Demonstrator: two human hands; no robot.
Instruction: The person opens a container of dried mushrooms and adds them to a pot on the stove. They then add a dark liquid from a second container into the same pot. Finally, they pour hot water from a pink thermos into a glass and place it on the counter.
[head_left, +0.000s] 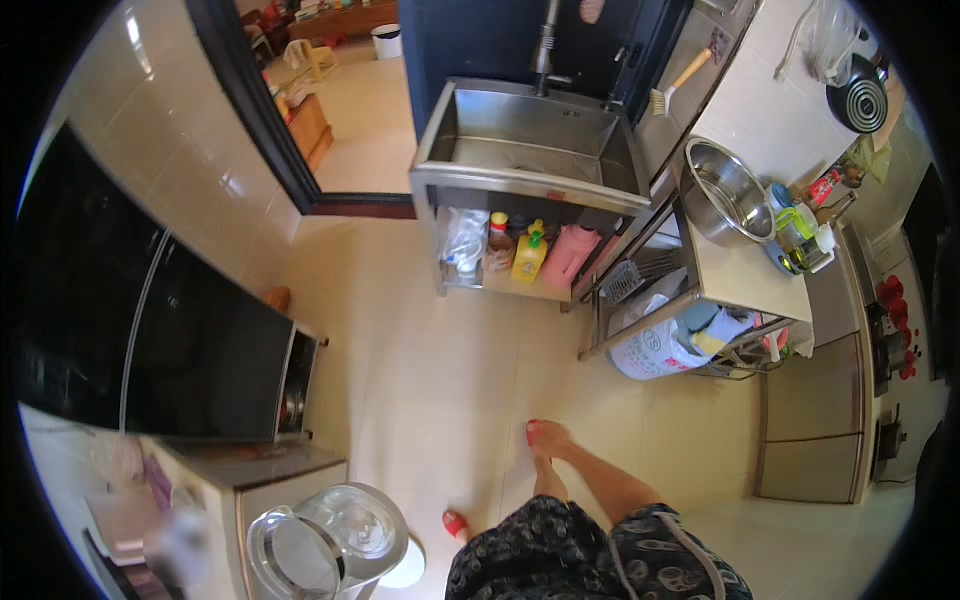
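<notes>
Neither my left hand nor my right hand is in view. Before me stands a stainless steel sink (525, 161) on a metal stand, with a tall faucet (544, 52) at its back. On the shelf below it are a clear plastic bag (465, 236), a bottle with a yellow cap (500, 244), a yellow pump bottle (530, 255) and a pink jug (572, 255). A large steel basin (727, 193) rests on the counter (750, 281) to the right, beside several bottles. At lower left is a clear lidded container (330, 540).
A black-fronted cabinet (202, 330) lines the left side, near a doorway (360, 142) into another room. Under the right counter sits a white printed sack (652, 349). A brush (681, 82) and a black frying pan (859, 97) hang on the wall. Tiled floor (427, 352) lies between.
</notes>
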